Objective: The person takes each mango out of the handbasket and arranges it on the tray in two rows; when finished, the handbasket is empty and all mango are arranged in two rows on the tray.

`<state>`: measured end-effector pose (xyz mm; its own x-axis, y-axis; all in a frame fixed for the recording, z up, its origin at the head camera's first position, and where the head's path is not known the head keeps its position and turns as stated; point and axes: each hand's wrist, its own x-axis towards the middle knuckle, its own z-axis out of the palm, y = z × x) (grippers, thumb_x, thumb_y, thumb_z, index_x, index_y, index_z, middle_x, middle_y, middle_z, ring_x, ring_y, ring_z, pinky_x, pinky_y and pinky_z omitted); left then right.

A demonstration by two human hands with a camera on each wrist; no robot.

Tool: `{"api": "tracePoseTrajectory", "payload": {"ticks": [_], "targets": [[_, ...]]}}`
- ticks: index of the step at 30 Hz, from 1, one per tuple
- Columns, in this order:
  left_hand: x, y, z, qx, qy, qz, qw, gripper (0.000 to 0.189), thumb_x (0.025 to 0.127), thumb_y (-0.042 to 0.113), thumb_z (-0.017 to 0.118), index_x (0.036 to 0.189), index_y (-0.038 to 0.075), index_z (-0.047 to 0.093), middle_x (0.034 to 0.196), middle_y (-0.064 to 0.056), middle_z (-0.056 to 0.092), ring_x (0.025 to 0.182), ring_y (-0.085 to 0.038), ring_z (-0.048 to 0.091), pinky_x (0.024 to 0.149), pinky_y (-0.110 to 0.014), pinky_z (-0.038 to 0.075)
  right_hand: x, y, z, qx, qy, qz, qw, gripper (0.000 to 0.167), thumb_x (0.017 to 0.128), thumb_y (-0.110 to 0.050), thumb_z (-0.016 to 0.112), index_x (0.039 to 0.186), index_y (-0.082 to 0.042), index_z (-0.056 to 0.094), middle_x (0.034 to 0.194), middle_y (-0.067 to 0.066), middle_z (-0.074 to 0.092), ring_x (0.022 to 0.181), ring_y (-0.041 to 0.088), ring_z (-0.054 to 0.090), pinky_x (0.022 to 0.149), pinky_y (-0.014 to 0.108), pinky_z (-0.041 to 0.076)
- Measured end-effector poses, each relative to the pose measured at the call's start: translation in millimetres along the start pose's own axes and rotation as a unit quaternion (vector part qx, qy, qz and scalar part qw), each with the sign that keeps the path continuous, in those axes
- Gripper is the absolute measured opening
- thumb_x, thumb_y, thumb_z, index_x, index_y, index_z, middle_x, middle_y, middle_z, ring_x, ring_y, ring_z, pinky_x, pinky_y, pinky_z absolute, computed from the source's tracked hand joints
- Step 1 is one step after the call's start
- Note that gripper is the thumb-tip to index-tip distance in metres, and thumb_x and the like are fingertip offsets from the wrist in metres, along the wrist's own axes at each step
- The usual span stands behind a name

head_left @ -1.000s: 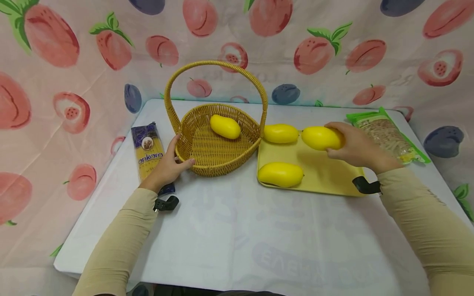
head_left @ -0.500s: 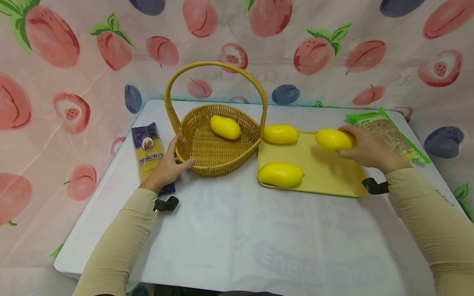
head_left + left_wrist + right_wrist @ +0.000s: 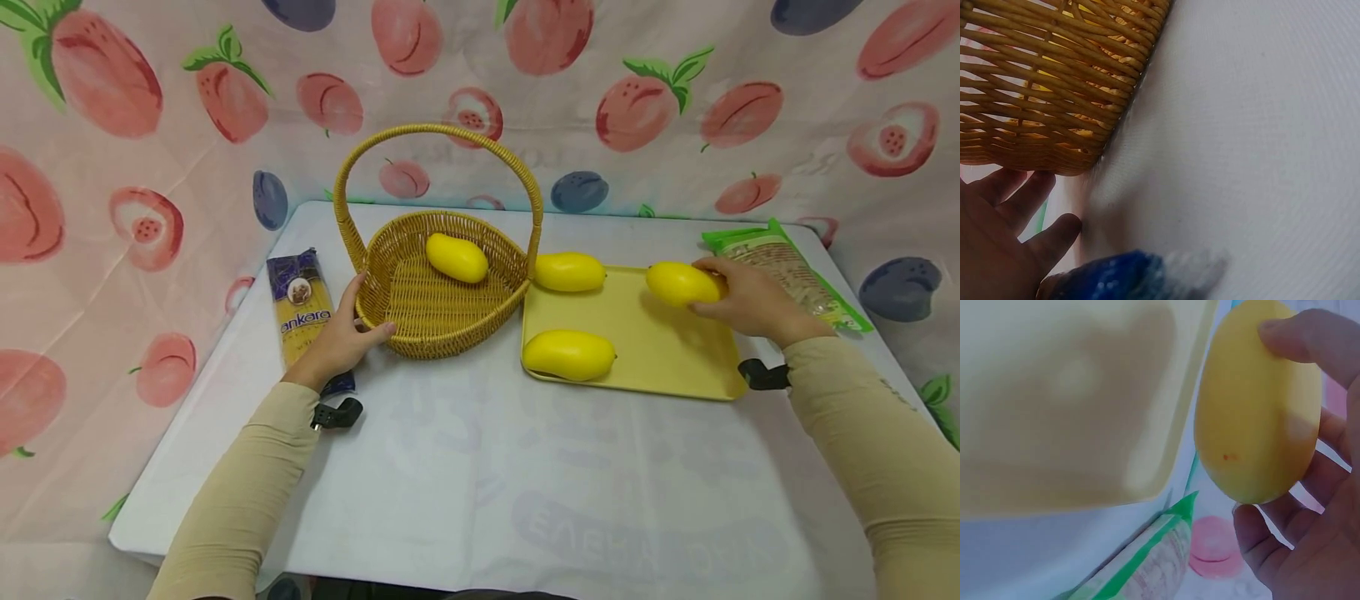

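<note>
In the head view my right hand grips a yellow mango above the right part of a yellow tray. The right wrist view shows thumb and fingers around this mango, which casts a shadow on the tray. My left hand rests against the left side of a wicker basket with a tall handle. Its fingers are spread, their tips right at the woven wall in the left wrist view. One mango lies inside the basket. Two more lie at the tray's left end, a back mango and a front mango.
A blue and yellow pasta packet lies left of the basket, partly under my left wrist. A green-edged bag lies at the back right, behind my right hand. A patterned cloth hangs behind the white table.
My right hand has carried the held mango to the right, away from the mango at the tray's back left. The left hand and basket have stayed in place.
</note>
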<state>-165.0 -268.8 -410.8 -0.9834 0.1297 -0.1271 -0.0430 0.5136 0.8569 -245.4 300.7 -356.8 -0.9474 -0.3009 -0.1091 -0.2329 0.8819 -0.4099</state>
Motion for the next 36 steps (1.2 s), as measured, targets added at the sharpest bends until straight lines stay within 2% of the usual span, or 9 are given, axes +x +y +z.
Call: {"api": "tracePoseTrajectory", "payload": {"ticks": [15, 23, 36], "targets": [[-0.9, 0.2, -0.2, 0.008, 0.001, -0.002, 1.0000, 0.100, 0.097, 0.035, 0.066, 0.160, 0.030, -0.011, 0.165, -0.019, 0.006, 0.143, -0.048, 0.025, 0.114, -0.060, 0.024, 12.5, 9, 1, 0.014, -0.029, 0.032, 0.9990, 0.073, 0.092, -0.037, 0.072, 0.145, 0.002, 0.040, 0.133, 0.036, 0.046, 0.113, 0.049, 0.046, 0.100, 0.066, 0.034], [-2.6, 1.9, -0.1, 0.003, 0.002, -0.001, 1.0000, 0.098, 0.097, 0.035, 0.065, 0.161, 0.031, -0.009, 0.166, -0.016, 0.005, 0.143, -0.048, 0.025, 0.114, -0.059, 0.023, 23.9, 16, 4, 0.001, -0.027, 0.018, 0.9995, 0.073, 0.092, -0.036, 0.074, 0.142, 0.008, 0.043, 0.137, 0.034, 0.044, 0.113, 0.048, 0.046, 0.099, 0.065, 0.035], [0.3, 0.4, 0.8, 0.005, 0.005, 0.003, 1.0000, 0.098, 0.097, 0.037, 0.066, 0.161, 0.031, -0.008, 0.165, -0.019, 0.009, 0.144, -0.042, 0.028, 0.114, -0.056, 0.026, 33.2, 17, 1, -0.012, -0.067, 0.040, 0.9969, 0.075, 0.093, -0.034, 0.071, 0.146, 0.007, 0.038, 0.139, 0.038, 0.042, 0.121, 0.052, 0.042, 0.103, 0.068, 0.030]]}}
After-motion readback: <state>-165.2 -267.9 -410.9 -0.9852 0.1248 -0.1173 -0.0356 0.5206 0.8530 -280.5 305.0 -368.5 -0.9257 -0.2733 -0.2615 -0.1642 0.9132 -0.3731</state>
